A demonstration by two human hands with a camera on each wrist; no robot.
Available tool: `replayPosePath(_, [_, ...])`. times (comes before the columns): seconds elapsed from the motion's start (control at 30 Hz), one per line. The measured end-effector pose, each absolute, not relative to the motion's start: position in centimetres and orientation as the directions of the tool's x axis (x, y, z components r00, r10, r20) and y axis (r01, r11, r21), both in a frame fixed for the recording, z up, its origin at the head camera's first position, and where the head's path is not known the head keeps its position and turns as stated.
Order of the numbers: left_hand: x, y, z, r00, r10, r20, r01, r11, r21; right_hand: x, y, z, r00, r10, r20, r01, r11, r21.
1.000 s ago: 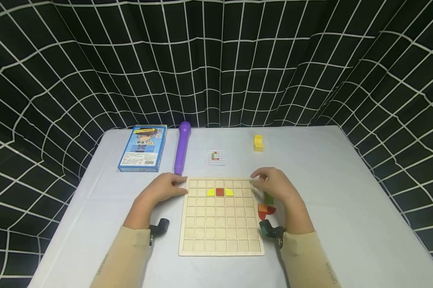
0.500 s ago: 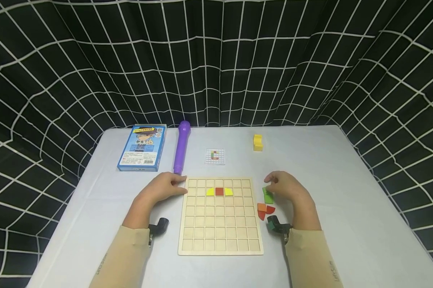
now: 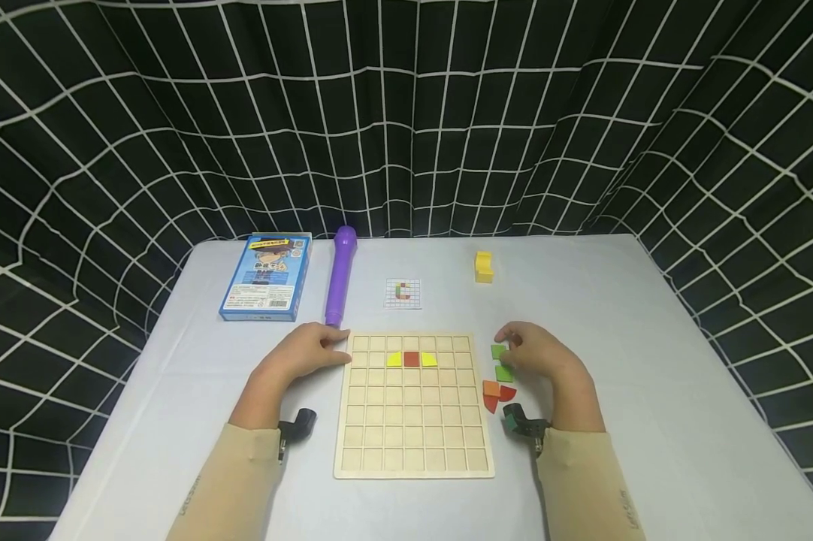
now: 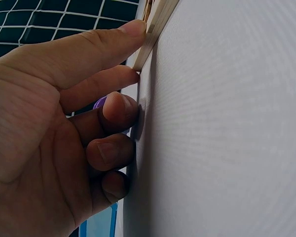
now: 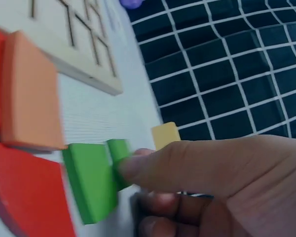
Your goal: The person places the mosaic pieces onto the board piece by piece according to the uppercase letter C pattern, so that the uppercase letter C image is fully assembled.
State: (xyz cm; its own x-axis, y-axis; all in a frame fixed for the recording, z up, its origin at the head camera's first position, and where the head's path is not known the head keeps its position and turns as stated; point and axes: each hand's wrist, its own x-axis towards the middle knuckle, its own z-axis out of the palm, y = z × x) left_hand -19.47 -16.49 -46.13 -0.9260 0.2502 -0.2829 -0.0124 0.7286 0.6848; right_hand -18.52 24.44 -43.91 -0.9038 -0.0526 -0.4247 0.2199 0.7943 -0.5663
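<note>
A pale wooden grid board [image 3: 413, 436] lies on the table, with a red square tile [image 3: 411, 359] between two yellow quarter-round tiles [image 3: 395, 360] in one row. My left hand [image 3: 305, 353] touches the board's left edge near the far corner with thumb and index finger; in the left wrist view its other fingers are loosely bent. Right of the board, my right hand [image 3: 536, 352] pinches a green square tile [image 5: 119, 160] between thumb and index finger. Closer to the board's front lie a second green tile [image 3: 504, 373], an orange square tile [image 3: 491, 388] and red quarter-round tiles [image 3: 508, 394].
Behind the board lies a small printed pattern card [image 3: 403, 294]. A purple microphone-shaped stick [image 3: 340, 278] and a blue box [image 3: 266, 278] are at the back left. A yellow block [image 3: 484, 267] stands at the back right. A black gridded curtain [image 3: 406, 113] surrounds the white table.
My right hand has moved right, from the board's far right corner to the green tiles. One green tile has separated from the other. My left hand stays at the board's edge.
</note>
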Motion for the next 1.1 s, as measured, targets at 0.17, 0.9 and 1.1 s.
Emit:
replayPosePath(0.17, [-19.4,-16.4,-46.0,-0.926,0.248,-0.286,-0.014,0.734,0.679,-18.6,24.3,-44.1,-0.919,-0.033,-0.393,0.213,0.797,-0.565])
replayPosePath(0.9, [-19.6,-16.5,-46.1,-0.926,0.253,-0.281,-0.004,0.737,0.676,-16.6,15.4,-41.6,-0.925,-0.336,-0.178,-0.103,0.671,-0.734])
replayPosePath(1.1, [-19.6,-16.5,-46.2,-0.927,0.252,-0.278,-0.002,0.737,0.675,-15.7,12.4,-43.1,-0.901,-0.426,-0.082,-0.275,0.708,-0.651])
